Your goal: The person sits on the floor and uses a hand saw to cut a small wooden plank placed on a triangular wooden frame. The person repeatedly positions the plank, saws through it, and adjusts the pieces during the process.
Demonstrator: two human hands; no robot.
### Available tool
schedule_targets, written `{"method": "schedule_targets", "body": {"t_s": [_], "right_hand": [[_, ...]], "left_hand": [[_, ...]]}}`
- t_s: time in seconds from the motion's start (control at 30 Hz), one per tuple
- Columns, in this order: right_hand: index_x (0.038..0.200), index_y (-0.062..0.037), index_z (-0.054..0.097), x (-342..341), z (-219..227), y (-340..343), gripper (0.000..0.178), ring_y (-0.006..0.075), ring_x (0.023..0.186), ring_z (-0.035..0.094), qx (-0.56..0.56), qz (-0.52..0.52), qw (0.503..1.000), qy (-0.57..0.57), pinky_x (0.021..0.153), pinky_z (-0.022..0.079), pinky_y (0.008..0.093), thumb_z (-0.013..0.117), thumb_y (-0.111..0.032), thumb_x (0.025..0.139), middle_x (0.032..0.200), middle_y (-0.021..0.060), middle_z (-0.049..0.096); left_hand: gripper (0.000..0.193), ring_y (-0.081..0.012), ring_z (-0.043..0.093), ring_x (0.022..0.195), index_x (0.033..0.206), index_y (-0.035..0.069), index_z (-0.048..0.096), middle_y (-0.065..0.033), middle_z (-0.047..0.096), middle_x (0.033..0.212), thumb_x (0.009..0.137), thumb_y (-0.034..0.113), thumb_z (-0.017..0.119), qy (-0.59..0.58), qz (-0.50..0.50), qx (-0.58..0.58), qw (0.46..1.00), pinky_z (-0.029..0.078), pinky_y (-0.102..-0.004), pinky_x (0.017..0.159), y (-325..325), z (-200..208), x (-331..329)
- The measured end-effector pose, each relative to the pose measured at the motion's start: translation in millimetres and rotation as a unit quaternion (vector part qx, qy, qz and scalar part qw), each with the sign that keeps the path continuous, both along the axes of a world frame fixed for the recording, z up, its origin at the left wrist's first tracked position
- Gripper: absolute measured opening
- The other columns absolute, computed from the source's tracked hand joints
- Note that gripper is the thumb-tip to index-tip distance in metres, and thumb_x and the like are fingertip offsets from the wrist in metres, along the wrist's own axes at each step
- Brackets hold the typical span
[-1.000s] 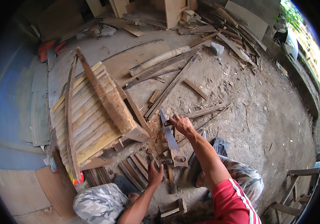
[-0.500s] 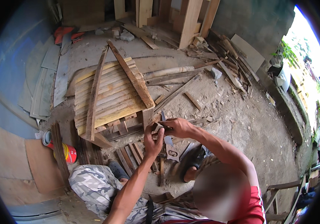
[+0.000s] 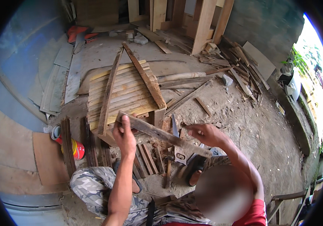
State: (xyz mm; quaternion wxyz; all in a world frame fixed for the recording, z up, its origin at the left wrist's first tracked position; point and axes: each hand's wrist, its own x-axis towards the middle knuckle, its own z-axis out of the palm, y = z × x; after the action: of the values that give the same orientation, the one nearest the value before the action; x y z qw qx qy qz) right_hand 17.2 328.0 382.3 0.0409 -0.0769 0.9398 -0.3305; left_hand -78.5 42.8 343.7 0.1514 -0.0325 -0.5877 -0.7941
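Observation:
My left hand [image 3: 125, 136] grips one end of a weathered wooden board [image 3: 157, 132], thumb on top. The board slants down to the right in mid-air, and its far end is free. Right of it, my right hand [image 3: 206, 134] is apart from the board, with its fingers drawn together. A small dark thing seems to be at its fingertips, too small to name. Beneath the board a handsaw [image 3: 180, 155] lies on the ground, its blade partly hidden. Beside it is a hammer [image 3: 168, 171] with a wooden handle.
A slatted wooden frame [image 3: 131, 86] with two slanting legs stands ahead. Short wood strips [image 3: 145, 160] lie near my feet. Red and yellow cans [image 3: 78, 149] stand at left behind upright planks [image 3: 68, 145]. A scrap wood pile [image 3: 244, 69] lies far right.
My hands have parted, the left moving left and the right moving right. The board, seen nearly end-on before, now shows its length. The whole view has shifted slightly.

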Motion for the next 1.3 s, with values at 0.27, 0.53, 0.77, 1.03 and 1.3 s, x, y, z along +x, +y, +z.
{"method": "schedule_targets", "body": {"t_s": [0.27,0.53,0.77,1.03,1.3], "right_hand": [[0.137,-0.0049,0.054,-5.4,-15.6,6.9,0.07,0.0383,0.112,0.062,0.174,0.034,0.978,0.109,0.095,0.049,0.046,0.072,-0.049,0.086,0.122,0.0211,0.063],[0.103,-0.0076,0.06,-27.2,-5.0,9.6,0.045,0.0316,0.079,0.07,0.162,-0.009,0.972,0.17,0.064,0.054,0.0433,0.077,-0.044,0.083,0.086,0.0117,0.069],[0.101,-0.007,0.055,-26.6,-28.8,-22.1,0.042,0.0341,0.069,0.07,0.048,-0.025,0.993,0.105,0.06,0.055,0.045,0.074,-0.041,0.087,0.081,0.0129,0.069],[0.105,-0.0076,0.054,-13.6,-29.9,-36.1,0.043,0.0365,0.068,0.07,0.117,0.037,0.992,0.024,0.059,0.056,0.0455,0.073,-0.043,0.088,0.079,0.0145,0.071],[0.105,-0.0071,0.051,-2.0,-55.3,-38.0,0.044,0.0405,0.068,0.069,0.121,0.033,0.992,-0.01,0.06,0.056,0.0482,0.07,-0.043,0.089,0.075,0.0184,0.069]], "left_hand": [[0.05,-0.0198,0.068,0.102,0.131,0.003,0.053,-0.0162,0.067,0.119,0.1,0.042,0.059,-0.01,0.004,0.195,0.981,0.063,-0.0332,0.073,-27.0,-4.7,-15.1],[0.075,-0.033,0.052,0.129,0.141,0.003,0.044,-0.0189,0.052,0.142,0.101,0.065,0.029,-0.045,-0.1,0.367,0.924,0.047,-0.0452,0.106,-37.6,-1.4,-24.9],[0.092,-0.031,0.028,0.149,0.154,0.007,0.032,-0.0159,0.032,0.16,0.094,0.076,0.026,-0.108,-0.167,0.525,0.828,0.017,-0.0505,0.123,-39.3,5.0,-21.1],[0.091,-0.0304,0.033,0.146,0.153,0.015,0.035,-0.0156,0.035,0.158,0.092,0.08,0.017,-0.103,-0.147,0.564,0.806,0.019,-0.0581,0.12,-54.5,2.7,-26.3],[0.09,-0.0269,0.055,0.122,0.14,0.012,0.05,-0.0116,0.06,0.13,0.091,0.082,0.022,-0.145,-0.096,0.532,0.829,0.038,-0.0526,0.107,-51.1,-3.2,-24.5]]}}
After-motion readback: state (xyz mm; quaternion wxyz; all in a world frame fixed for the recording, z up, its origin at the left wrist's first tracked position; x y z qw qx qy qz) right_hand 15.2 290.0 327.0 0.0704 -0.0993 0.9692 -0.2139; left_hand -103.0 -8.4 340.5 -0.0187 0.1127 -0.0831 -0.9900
